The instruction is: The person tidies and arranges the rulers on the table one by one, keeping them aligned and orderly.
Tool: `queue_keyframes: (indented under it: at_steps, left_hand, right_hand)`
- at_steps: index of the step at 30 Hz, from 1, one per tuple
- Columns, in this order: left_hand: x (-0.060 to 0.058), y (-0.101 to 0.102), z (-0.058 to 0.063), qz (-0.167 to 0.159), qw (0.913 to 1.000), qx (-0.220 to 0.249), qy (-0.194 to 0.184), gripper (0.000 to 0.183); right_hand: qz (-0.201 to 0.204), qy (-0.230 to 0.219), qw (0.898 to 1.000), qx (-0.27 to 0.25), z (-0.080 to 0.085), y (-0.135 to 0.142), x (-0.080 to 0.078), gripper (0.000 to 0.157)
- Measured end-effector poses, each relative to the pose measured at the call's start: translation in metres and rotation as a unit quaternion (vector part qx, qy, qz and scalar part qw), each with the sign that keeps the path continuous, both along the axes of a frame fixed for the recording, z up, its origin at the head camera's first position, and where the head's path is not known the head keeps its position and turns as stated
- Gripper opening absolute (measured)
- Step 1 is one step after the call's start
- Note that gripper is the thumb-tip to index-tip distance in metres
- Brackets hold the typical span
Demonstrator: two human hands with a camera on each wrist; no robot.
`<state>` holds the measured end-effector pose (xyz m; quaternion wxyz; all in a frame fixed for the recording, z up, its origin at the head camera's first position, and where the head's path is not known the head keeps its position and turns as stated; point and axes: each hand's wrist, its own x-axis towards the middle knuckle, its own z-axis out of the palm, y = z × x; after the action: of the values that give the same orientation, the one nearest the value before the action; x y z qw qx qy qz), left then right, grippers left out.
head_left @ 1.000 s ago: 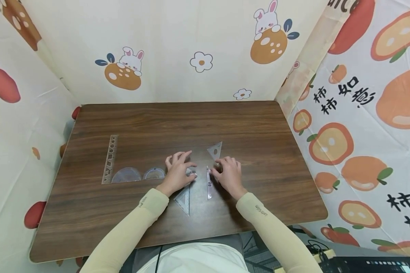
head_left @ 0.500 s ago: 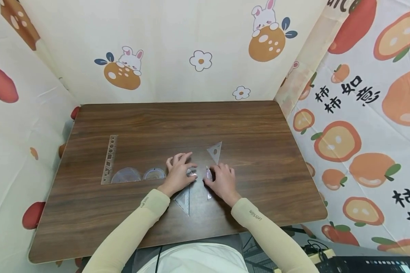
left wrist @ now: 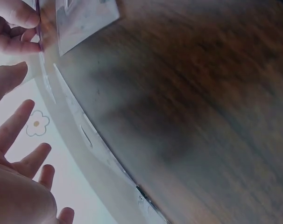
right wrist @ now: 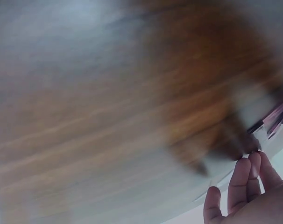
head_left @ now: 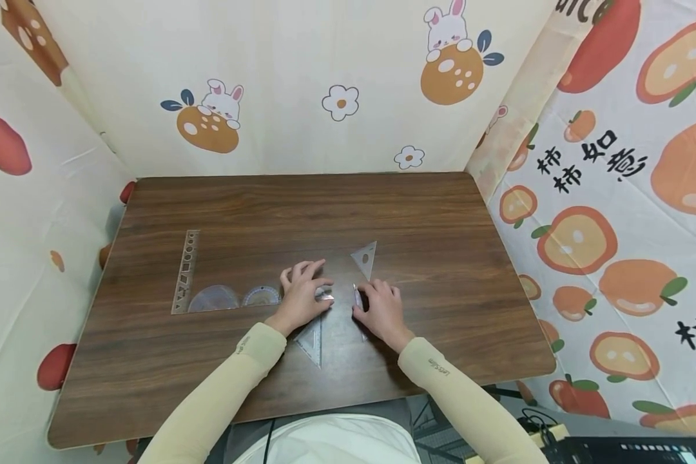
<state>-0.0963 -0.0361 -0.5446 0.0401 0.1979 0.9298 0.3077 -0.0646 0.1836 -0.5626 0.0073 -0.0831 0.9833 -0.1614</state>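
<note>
My right hand (head_left: 379, 309) pinches a narrow clear ruler (head_left: 357, 296) between thumb and fingers, with much of its length behind the hand. In the left wrist view, that ruler (left wrist: 49, 86) stands on edge in the right fingertips. My left hand (head_left: 300, 291) is held with its fingers spread over the upper part of a clear set square (head_left: 311, 341), whose lower corner shows beneath the wrist. Just beyond the right hand lies a smaller clear set square (head_left: 365, 259). In the right wrist view, the right fingers (right wrist: 239, 184) are at the ruler's edge.
Left of the hands, a clear stencil ruler (head_left: 186, 270) lies lengthwise away from me, beside two clear protractors, one plain (head_left: 214, 298) and one marked (head_left: 261, 296). All rest on a brown wooden table (head_left: 441, 219). Printed cloth (head_left: 278, 142) hangs behind and at both sides.
My right hand has come from the ruler's right side to over it and now pinches it. The ruler's near end has shifted right. My left hand stays nearly still.
</note>
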Motion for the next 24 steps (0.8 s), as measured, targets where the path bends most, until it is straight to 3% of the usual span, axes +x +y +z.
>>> queue_keyframes:
  at_steps: [8, 16, 19, 24]
  left_hand:
    - [0.005, -0.005, 0.002, -0.014, 0.9999, 0.006, -0.006, 0.043]
    - [0.022, -0.016, 0.001, -0.012, 0.9995, 0.003, 0.030, 0.054]
    - [0.033, -0.019, 0.001, 0.009, 0.9993, -0.019, 0.033, 0.064]
    - [0.053, -0.021, -0.001, 0.038, 0.9943, -0.098, 0.020, 0.090]
  right_hand:
    - [0.055, -0.008, 0.998, -0.031, 0.000, 0.011, 0.002, 0.042]
    - [0.117, -0.013, 0.993, -0.030, 0.002, 0.022, 0.005, 0.034]
    - [0.135, -0.013, 0.990, -0.028, 0.003, 0.025, 0.006, 0.033]
    - [0.150, -0.021, 0.988, -0.022, 0.006, 0.028, 0.006, 0.032]
